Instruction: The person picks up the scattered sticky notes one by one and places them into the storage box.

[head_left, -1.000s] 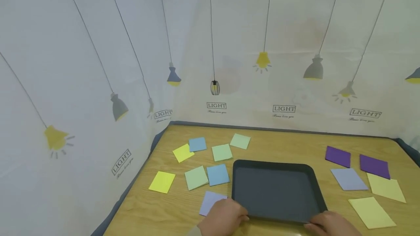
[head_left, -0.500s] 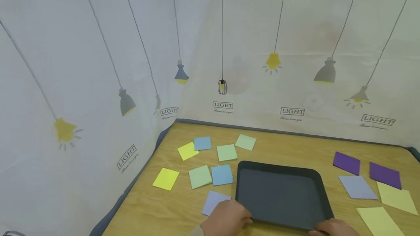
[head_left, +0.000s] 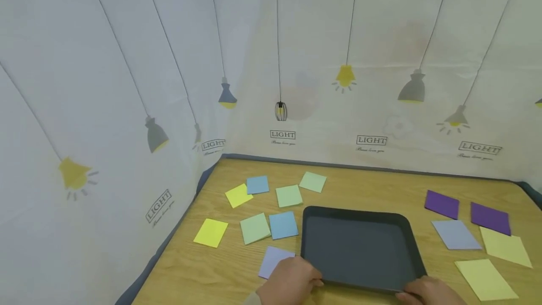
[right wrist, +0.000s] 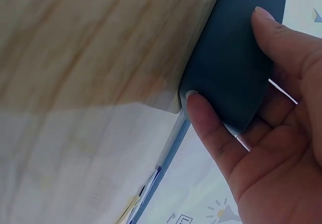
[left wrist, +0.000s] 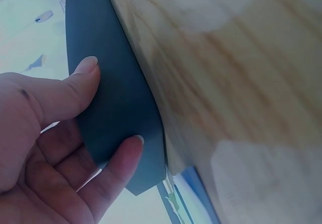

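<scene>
A dark grey rectangular tray [head_left: 360,248] with a raised rim lies on the wooden table near its front edge. At its near left corner my left hand [head_left: 290,280] grips the rim; my right hand [head_left: 434,291] has hold of the near right corner. In the left wrist view, the thumb and fingers of the left hand [left wrist: 55,128] bend around the corner of the tray's outer side [left wrist: 121,93]. The right wrist view has the right hand [right wrist: 287,143] in a similar hold on the tray's side [right wrist: 226,58]. A lilac sticky note [head_left: 274,260] is partly covered by the left hand.
On the wooden table [head_left: 203,272], yellow [head_left: 211,233], green [head_left: 255,228] and blue notes [head_left: 283,225] lie left of the tray. Purple [head_left: 442,204], lilac [head_left: 456,235] and pale yellow notes [head_left: 486,279] lie right. A lamp-patterned cloth [head_left: 322,149] stands behind.
The head view has swung slightly right and back left. Both hands keep their hold on the tray's near corners, and neither tray nor notes have visibly moved on the table.
</scene>
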The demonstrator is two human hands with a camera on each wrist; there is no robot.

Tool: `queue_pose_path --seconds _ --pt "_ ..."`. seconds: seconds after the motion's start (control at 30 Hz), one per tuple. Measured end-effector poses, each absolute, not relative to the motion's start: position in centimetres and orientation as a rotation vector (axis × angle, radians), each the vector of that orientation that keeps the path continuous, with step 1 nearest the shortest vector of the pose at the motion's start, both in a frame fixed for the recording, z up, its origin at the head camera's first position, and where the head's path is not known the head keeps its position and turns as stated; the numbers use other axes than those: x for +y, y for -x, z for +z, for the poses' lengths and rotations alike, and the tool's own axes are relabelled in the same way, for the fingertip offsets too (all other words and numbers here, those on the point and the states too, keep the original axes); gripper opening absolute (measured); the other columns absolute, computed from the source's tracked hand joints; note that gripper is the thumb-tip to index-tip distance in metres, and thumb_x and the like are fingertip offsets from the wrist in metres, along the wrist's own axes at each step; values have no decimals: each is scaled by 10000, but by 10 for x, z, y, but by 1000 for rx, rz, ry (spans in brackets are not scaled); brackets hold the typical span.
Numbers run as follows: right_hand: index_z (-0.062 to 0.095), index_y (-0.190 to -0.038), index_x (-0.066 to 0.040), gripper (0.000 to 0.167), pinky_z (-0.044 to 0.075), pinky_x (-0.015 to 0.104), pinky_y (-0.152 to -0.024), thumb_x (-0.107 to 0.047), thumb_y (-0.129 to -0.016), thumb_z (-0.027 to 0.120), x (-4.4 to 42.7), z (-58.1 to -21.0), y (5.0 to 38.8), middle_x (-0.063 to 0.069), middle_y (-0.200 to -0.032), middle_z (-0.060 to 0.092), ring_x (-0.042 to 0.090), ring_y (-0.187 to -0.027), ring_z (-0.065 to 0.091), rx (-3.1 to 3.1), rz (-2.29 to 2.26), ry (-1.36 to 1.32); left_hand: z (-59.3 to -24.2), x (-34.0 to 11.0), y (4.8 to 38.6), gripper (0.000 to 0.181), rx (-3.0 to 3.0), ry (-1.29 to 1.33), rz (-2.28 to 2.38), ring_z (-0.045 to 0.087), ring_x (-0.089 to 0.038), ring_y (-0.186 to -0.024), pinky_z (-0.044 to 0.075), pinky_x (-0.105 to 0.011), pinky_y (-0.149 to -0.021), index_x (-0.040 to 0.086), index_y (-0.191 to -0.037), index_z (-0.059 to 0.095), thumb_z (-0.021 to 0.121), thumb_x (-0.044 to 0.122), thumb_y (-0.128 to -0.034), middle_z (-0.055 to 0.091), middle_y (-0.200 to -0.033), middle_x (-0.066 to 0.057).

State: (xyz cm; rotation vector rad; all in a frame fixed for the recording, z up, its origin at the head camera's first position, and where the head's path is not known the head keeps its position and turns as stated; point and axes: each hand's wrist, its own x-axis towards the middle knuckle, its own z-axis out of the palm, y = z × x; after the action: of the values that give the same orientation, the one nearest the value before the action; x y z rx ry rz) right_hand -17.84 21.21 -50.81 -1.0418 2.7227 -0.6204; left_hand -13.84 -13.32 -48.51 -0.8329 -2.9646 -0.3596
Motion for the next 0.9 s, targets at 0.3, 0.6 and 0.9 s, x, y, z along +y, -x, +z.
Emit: queue_pose_path --seconds 0.3,0.6,0.9 --pt "685 -734 -250 227 370 261 -530 -300 -955 693 211 -503 177 -208 -668 550 -65 -616 453 2725 -619 959 -480 -131 137 116 -2956 856 -352 575 72 -628 444 -127 -592 274 -836 802 736 307 -926 727 -754 172" --pt "643 -710 -259 256 358 257 -537 -320 -954 689 209 -499 174 -216 -660 523 -70 -621 427 2709 -631 954 -485 -134 140 122 -2976 867 -373 563 73 -629 441 -128 -599 287 -842 790 722 311 -939 714 -749 186" --pt "686 -751 -247 218 395 255 -542 -340 -948 702 209 -495 173 -208 -693 571 -70 -634 459 2724 -644 945 -484 -132 141 127 -2972 893 -359 546 63 -607 435 -133 -585 279 -835 787 721 310 -938 708 -731 178"
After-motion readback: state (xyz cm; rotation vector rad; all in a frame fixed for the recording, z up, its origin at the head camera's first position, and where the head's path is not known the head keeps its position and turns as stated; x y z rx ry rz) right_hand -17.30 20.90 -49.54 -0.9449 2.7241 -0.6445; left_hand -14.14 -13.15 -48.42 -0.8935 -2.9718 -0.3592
